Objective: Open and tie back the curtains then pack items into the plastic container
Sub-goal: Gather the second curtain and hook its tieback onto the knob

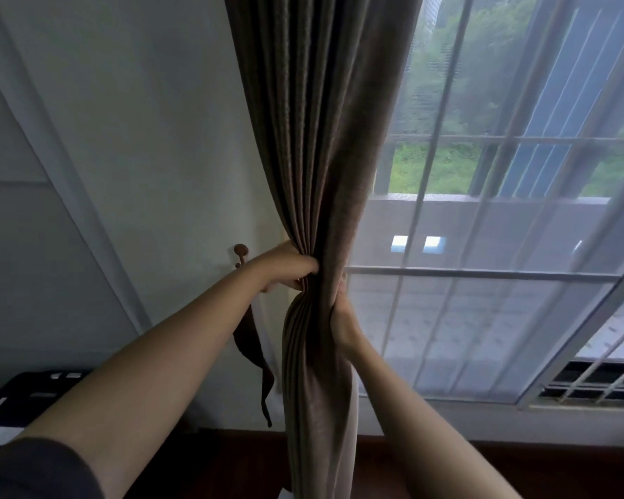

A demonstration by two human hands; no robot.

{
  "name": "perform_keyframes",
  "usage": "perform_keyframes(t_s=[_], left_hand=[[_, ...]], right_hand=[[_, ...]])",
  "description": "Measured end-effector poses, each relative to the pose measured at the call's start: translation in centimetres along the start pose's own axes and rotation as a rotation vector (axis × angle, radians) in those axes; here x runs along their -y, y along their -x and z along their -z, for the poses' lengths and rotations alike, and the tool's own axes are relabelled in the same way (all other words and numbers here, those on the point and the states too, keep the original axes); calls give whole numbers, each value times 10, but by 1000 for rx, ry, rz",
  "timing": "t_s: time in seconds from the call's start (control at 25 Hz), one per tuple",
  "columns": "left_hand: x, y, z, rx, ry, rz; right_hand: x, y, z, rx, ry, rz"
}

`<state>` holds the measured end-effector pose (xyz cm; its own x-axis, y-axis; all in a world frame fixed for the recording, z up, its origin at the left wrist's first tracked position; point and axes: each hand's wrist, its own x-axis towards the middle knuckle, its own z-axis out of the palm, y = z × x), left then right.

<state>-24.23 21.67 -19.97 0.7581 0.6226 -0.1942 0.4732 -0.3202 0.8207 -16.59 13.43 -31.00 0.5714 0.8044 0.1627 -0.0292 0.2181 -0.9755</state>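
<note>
Taupe woven curtain (314, 138), heavy and coarse-grained, hangs in deep vertical pleats between the white wall (141, 138) and the window, and I have it bunched at its waist. My left hand (289, 264) wraps the gathered folds from the wall side, fingers curled tight into the cloth. My right hand (341, 318) grips the same bundle from the window side, slightly lower. Its fingers are buried in the fabric, so I see mostly the back of the hand. Below my grip the pleats fall as a thick, rope-like column toward the dark wooden floor (519, 470).

Just beyond my left wrist a small round wooden knob hook (241, 251) sticks out of the wall. Under my forearm a dark brown fabric tie-back strap (256, 358) dangles limp, apart from the curtain, with its top hidden by my arm. On the window side a sheer white voile panel (465, 336) hangs smooth over the pale-framed glass.
</note>
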Motion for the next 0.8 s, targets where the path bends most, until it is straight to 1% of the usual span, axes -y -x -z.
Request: perform_keyframes(t_s=[0.08,0.24,0.36,0.44,0.56,0.6,0.72,0.8], left_hand=[[-2,-1,0,35,15,-6],[-9,-3,-4,134,57,-17],[-11,-9,-10,134,-30,-47],[-9,-13,-17,68,-43,-70],[-5,-18,-26,-98,88,-102],[-2,-18,-26,-134,121,-119],[14,-16,-16,-202,160,-91],[28,-10,-3,-250,162,-57]], right_hand=[[-12,3,-2,-26,-17,-30],[-11,1,-1,-41,-39,-88],[-7,0,1,-18,81,-63],[-6,-5,3,14,187,-51],[-8,-10,6,43,157,-81],[-9,-11,8,41,187,-69],[-18,-21,13,78,464,8],[-18,-30,14,73,543,28]])
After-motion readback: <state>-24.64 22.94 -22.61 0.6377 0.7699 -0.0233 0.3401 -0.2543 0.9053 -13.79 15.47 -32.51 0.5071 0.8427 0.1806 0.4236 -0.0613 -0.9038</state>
